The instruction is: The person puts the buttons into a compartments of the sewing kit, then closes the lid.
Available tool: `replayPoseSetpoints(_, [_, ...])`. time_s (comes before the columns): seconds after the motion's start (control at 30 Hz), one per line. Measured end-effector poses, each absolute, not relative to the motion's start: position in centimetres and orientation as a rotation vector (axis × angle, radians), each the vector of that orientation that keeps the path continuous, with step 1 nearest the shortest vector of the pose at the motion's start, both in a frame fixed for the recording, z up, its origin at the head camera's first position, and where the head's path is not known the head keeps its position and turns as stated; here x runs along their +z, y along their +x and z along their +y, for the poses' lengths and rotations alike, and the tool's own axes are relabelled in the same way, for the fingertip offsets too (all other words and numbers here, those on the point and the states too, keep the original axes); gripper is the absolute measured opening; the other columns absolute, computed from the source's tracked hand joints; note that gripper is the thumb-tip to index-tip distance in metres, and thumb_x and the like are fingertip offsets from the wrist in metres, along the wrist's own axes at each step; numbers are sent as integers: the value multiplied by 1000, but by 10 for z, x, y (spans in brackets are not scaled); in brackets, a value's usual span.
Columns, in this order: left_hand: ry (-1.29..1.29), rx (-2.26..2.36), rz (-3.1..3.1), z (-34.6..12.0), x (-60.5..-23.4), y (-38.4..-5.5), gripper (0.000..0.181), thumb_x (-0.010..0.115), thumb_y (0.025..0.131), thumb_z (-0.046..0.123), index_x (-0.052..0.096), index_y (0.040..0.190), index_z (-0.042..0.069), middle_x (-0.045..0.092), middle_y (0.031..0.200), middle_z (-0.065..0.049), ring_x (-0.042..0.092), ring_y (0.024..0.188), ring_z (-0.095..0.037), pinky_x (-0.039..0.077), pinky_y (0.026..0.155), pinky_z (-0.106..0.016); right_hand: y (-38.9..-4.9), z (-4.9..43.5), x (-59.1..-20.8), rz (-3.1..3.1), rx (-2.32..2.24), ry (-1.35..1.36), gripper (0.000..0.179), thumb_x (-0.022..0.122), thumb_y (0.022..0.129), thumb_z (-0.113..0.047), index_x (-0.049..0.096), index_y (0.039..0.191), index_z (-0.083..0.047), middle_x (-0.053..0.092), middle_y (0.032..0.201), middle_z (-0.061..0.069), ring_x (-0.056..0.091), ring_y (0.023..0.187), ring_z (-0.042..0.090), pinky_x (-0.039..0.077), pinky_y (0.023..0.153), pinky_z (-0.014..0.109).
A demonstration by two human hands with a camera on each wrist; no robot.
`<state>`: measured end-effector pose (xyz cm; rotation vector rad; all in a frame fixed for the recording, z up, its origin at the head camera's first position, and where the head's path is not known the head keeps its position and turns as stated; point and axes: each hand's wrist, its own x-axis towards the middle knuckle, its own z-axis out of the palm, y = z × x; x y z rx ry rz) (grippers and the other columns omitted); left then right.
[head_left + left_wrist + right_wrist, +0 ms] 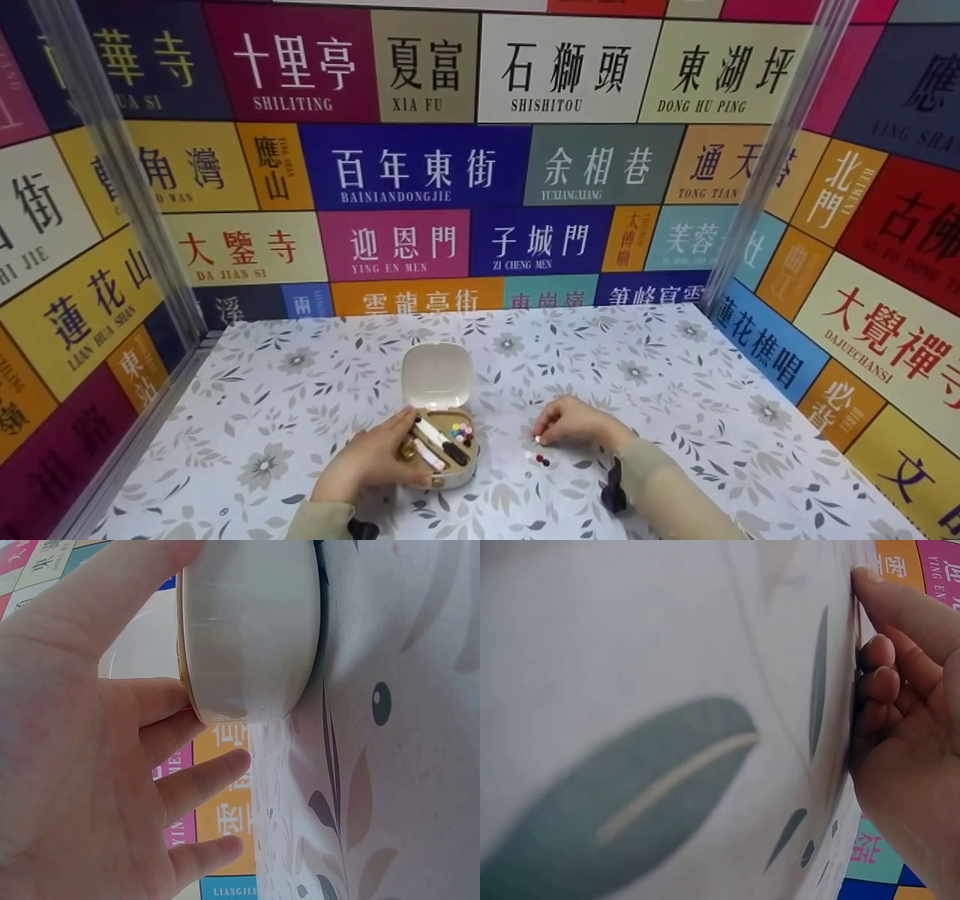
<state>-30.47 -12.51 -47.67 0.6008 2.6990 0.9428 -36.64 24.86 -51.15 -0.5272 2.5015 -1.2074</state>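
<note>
A cream rounded case (470, 474) stands on the table with its lid (437, 375) raised. My left hand (379, 454) holds the case at its left side, thumb at the front and index finger at the back; the other fingers spread past its wall (251, 630) in the left wrist view. Inside lie a white stick (431, 430), a pinkish-white one (429, 454), a black piece (455, 453) and several colourful bead-like pieces (461, 430). Right of the case, my right hand (568, 421) pinches a tiny white bead-like piece (537, 440) at the tabletop; in the right wrist view the fingertips hide it.
Small white, red (539, 458) and black (546, 463) bead-like pieces lie just below the right fingertips. A white tabletop (337, 390) with grey leaf and flower print extends around the case. Colourful sign-covered walls (420, 169) enclose the table at the back and sides.
</note>
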Motion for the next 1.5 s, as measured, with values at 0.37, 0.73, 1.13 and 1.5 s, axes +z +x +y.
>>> replayPoseSetpoints(0.37, [586,956,2670,-125,-475,-305,117,86,62,51,26,153,7,24,158,-11,29,139,-40,22,111,-61,-365,248,-510,2478,-1233,-535,16,77,74,-4,73,88,2,70,79,4,59,69,11,47,66,22])
replayPoseSetpoints(0.73, [573,932,2686,-125,-474,-306,118,85,62,54,26,154,9,24,158,-10,29,139,-40,22,111,-61,-368,250,-511,2460,-1265,-560,14,74,81,-9,73,90,1,71,80,2,57,68,9,45,62,19])
replayPoseSetpoints(1.13, [581,955,2697,-125,-476,-306,117,86,61,51,27,153,7,24,158,-12,28,139,-43,21,110,-63,-374,257,-509,2392,-1322,-598,18,70,86,-11,72,94,5,72,86,5,58,72,9,45,66,20])
replayPoseSetpoints(1.5, [589,952,2676,-127,-475,-306,115,85,63,51,28,153,10,25,158,-9,30,139,-41,22,110,-62,-376,254,-501,2403,-1289,-632,18,66,87,-7,70,94,9,71,84,13,57,70,13,46,64,22])
